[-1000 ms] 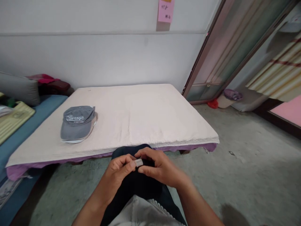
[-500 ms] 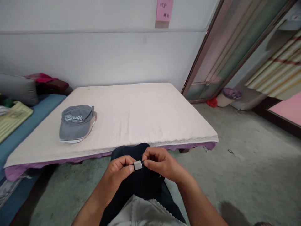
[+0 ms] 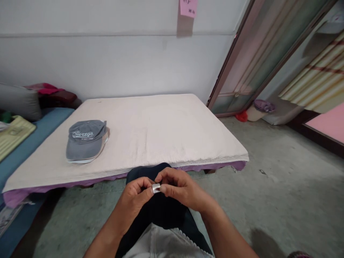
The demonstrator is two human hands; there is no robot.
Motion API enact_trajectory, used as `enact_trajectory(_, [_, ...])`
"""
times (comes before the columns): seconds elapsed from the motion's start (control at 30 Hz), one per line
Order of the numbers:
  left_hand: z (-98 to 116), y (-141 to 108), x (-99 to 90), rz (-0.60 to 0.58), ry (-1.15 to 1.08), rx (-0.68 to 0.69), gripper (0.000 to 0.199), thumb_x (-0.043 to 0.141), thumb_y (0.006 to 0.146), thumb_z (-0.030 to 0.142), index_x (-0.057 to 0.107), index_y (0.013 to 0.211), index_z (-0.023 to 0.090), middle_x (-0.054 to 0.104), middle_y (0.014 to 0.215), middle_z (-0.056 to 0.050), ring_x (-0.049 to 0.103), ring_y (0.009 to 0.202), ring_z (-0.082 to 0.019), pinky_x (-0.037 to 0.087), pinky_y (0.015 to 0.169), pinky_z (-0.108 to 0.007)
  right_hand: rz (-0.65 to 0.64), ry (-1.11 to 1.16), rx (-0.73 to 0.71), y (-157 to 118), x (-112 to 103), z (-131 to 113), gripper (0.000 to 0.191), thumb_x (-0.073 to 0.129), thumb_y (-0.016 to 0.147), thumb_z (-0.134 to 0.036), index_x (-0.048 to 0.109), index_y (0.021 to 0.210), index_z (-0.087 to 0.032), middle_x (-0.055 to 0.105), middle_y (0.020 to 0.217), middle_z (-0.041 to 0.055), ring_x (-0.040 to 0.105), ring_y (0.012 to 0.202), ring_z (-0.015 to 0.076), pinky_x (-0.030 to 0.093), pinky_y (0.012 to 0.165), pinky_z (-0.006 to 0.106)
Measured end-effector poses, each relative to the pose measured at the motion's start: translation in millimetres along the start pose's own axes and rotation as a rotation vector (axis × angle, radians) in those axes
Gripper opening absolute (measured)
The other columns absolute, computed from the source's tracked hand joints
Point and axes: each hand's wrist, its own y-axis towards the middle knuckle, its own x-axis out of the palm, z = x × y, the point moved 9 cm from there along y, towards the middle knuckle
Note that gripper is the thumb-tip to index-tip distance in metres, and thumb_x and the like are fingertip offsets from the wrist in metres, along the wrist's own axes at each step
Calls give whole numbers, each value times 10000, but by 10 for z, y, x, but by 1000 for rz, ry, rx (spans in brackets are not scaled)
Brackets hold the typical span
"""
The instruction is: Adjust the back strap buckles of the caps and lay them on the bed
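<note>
A small silver metal piece [image 3: 156,188] is held between both hands, above the person's dark-clothed lap. My left hand [image 3: 137,193] pinches its left side between thumb and fingers. On the other side, my right hand [image 3: 176,186] has its thumb against the piece's right edge, with the fingers curled behind. Whatever lies behind the metal piece is hidden by the fingers. Beyond the hands, a grey cap with white lettering [image 3: 85,141] rests on the left part of a cream-covered bed [image 3: 161,125], with a lighter layer showing under its brim.
A blue surface [image 3: 56,116] with a grey cushion [image 3: 20,102] adjoins the bed at left. Pink paper [image 3: 188,8] hangs on the wall. A bin [image 3: 256,111] stands by the sliding door, with striped curtains [image 3: 319,77] further right.
My right hand has shifted left, closer to my left hand, and now touches the metal piece. The dark strip seen between them before is no longer visible. The view has moved slightly.
</note>
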Motion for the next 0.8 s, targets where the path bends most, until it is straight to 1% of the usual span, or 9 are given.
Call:
enact_trajectory(0.13, [21,5,-12,-12,78,43,238,695,745,313,523,652,179,583,755,6,479,653,-121,355,601,-243,0,-165,-28,-17,11,-3,202,694,785,-284,632,960,-206,595,826,0,509,753,129,387,640,238])
enact_trajectory(0.23, [50,13,-5,-22,98,82,265,695,743,280,481,628,174,601,831,-5,505,732,-132,380,648,-241,-5,-151,-27,-9,5,22,168,684,793,-252,628,940,-195,617,853,1,534,786,129,403,675,238])
enact_trajectory(0.3, [41,14,6,-32,82,74,258,694,745,264,473,646,175,594,818,1,499,714,-120,379,637,-230,-22,-115,-23,0,5,34,160,687,787,-240,628,925,-186,619,844,-2,540,777,123,408,681,236])
enact_trajectory(0.4, [-3,7,33,-66,-20,20,197,686,758,281,514,781,189,564,747,23,479,640,-105,368,596,-225,-40,-73,-12,9,4,41,154,690,778,-231,630,908,-176,623,834,0,548,768,122,415,683,241])
enact_trajectory(0.47, [-24,4,58,-98,-74,-16,216,674,774,319,546,891,191,563,758,18,491,645,-111,380,605,-234,-41,-64,-8,12,2,48,154,690,770,-222,631,905,-175,626,838,2,550,774,125,416,682,242])
enact_trajectory(0.53, [-32,11,88,-147,-37,-39,244,664,789,350,577,937,177,574,794,1,501,676,-116,387,621,-235,-34,-62,-9,17,-2,63,151,686,768,-209,633,905,-176,625,837,0,548,774,123,414,681,240])
enact_trajectory(0.67, [-45,57,100,-205,127,-73,243,662,803,377,600,782,143,473,641,44,378,565,-65,296,520,-184,-35,-29,-23,38,-6,94,158,684,759,-194,639,909,-172,621,833,1,544,766,121,412,682,243])
enact_trajectory(0.73, [-43,85,73,-184,125,-84,247,671,800,366,591,738,141,438,601,56,348,540,-57,273,502,-177,-48,35,-35,45,-22,91,186,694,746,-195,640,922,-169,615,853,6,542,782,122,412,688,243])
enact_trajectory(0.8, [-47,98,48,-158,58,-99,216,687,789,338,597,752,145,477,610,47,380,546,-60,302,515,-178,-53,115,-28,42,-71,102,218,702,740,-201,638,946,-169,590,819,-7,524,744,107,399,651,225])
